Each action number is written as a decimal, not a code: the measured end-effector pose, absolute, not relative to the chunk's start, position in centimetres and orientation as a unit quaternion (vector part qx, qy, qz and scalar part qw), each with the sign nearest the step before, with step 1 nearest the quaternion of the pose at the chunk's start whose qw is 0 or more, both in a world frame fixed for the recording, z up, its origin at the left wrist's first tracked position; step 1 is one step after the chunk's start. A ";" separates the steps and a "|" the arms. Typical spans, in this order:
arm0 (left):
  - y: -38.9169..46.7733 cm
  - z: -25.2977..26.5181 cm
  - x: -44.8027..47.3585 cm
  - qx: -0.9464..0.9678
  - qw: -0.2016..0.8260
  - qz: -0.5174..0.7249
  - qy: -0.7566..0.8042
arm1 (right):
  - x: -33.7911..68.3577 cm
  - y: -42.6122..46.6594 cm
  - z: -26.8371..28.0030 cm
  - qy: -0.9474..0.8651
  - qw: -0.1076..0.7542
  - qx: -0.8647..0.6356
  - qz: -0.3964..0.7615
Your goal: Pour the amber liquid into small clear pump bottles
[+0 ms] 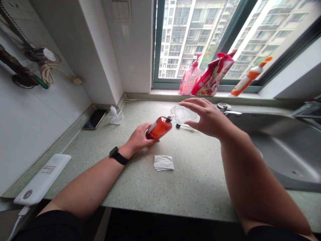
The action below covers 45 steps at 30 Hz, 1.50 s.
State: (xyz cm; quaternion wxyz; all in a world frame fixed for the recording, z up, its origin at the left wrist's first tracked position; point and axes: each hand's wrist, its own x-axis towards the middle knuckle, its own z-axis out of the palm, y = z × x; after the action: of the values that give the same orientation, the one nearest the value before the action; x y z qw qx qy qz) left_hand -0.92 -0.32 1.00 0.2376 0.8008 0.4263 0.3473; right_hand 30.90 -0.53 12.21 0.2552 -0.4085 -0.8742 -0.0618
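In the head view, the left hand (139, 139) grasps the tilted orange bottle (160, 128), and the right hand (208, 115) grasps the clear bottle (185, 114). Both bottles are above the desk (195, 177), mouths touching or almost touching. Nearer lies a folded tissue (163, 162).

The tissue (164, 163) lies on the counter (195, 180) before the bottles (160, 129) in the hands (139, 139), the sink (283, 147) right.

- On the windowsill (164, 91): pink pump bottle (188, 83), red bag (208, 77), orange bottle (243, 82)
- Beside the left wall, flat on the counter (140, 190): phone (95, 119)
- At left front edge: white power bank (47, 174), cable (17, 219) attached
- Far right: steel sink (283, 144)
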 end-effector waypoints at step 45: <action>-0.2 1.1 -0.9 0.800 0.244 0.347 0.425 | 30.5 -0.8 12.2 -0.880 0.263 -0.381 -0.107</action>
State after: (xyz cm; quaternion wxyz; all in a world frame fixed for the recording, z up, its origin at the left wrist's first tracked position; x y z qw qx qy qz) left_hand -0.93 -0.24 1.09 0.2438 0.8000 0.4247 0.3468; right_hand 30.55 -0.76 12.24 0.2633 -0.3812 -0.8798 -0.1069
